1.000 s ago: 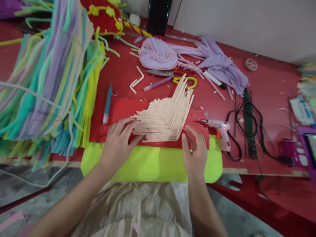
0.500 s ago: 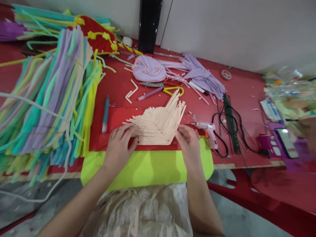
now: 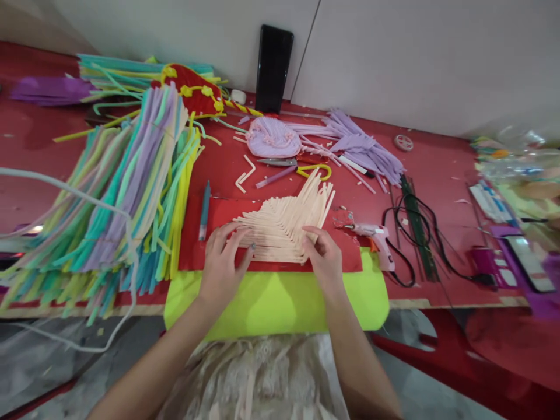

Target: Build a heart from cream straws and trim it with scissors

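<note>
A cream leaf-shaped piece of pipe cleaners [image 3: 280, 224], laid in a chevron pattern, lies on a red sheet [image 3: 350, 256]. My left hand [image 3: 225, 251] rests on its left side, thumb and fingers apart, fingertips lying over the strip ends. At the lower right of the piece, my right hand [image 3: 324, 254] has thumb and fingertips pinched together on a cream pipe cleaner; the fingers partly hide the grip. Left of the piece lies a teal pen [image 3: 205, 211]. A pink glue gun [image 3: 380, 239] sits right of my right hand.
Bundles of coloured pipe cleaners [image 3: 126, 192] fill the left side. Scissors [image 3: 314, 170], a lilac piece [image 3: 272, 137] and lilac pipe cleaners [image 3: 371, 151] lie behind. A black phone [image 3: 273, 70] leans on the wall. A black cord [image 3: 431, 216] loops at right. A lime-yellow pad [image 3: 275, 303] lies in front.
My right hand has shifted inward from the piece's right edge onto its lower right part. My left hand stays at the left side. The camera view has tilted and shifted slightly.
</note>
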`<action>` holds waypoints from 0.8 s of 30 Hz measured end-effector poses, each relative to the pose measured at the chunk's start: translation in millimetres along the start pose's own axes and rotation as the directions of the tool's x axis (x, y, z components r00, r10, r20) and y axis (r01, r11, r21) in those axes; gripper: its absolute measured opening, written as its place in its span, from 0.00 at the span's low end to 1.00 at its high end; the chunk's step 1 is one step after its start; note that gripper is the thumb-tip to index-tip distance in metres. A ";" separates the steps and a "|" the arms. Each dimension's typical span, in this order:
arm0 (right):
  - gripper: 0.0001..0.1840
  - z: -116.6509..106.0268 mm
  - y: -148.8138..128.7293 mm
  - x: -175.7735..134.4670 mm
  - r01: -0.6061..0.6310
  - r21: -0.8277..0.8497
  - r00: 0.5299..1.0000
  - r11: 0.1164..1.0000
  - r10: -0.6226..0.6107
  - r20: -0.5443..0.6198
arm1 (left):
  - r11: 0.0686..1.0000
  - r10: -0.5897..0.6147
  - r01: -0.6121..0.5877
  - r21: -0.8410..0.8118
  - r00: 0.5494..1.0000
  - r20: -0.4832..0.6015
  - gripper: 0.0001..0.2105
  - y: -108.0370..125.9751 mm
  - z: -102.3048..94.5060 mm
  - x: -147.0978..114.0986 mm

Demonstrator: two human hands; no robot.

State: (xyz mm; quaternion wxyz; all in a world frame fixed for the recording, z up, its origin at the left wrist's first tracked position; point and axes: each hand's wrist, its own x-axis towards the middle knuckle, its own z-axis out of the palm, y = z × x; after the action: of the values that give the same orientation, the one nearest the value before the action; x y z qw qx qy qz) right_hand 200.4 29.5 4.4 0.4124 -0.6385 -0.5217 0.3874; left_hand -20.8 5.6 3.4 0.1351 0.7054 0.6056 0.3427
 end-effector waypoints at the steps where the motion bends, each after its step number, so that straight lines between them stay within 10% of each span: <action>1: 0.12 1.0 0.2 -1.3 -0.001 -0.007 1.000 1.000 0.001 -0.002 | 1.000 0.001 -0.001 -0.005 1.000 0.008 0.16 0.2 0.1 0.1; 16: 0.12 1.2 6.9 -7.3 0.182 0.071 0.983 0.981 -0.182 -0.014 | 0.994 -0.099 0.104 0.011 0.967 -0.234 0.13 7.7 -2.3 -3.5; 24: 0.13 6.7 9.4 -3.0 0.135 -0.054 0.986 0.989 -0.139 -0.094 | 0.998 -0.051 0.054 0.029 0.994 -0.097 0.12 3.7 0.0 -1.8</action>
State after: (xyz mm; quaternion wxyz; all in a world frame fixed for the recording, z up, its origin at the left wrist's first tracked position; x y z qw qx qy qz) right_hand 197.1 26.3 -6.5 0.4478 -0.6290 -0.5526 0.3138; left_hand -18.1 3.0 5.1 0.1037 0.6741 0.6350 0.3628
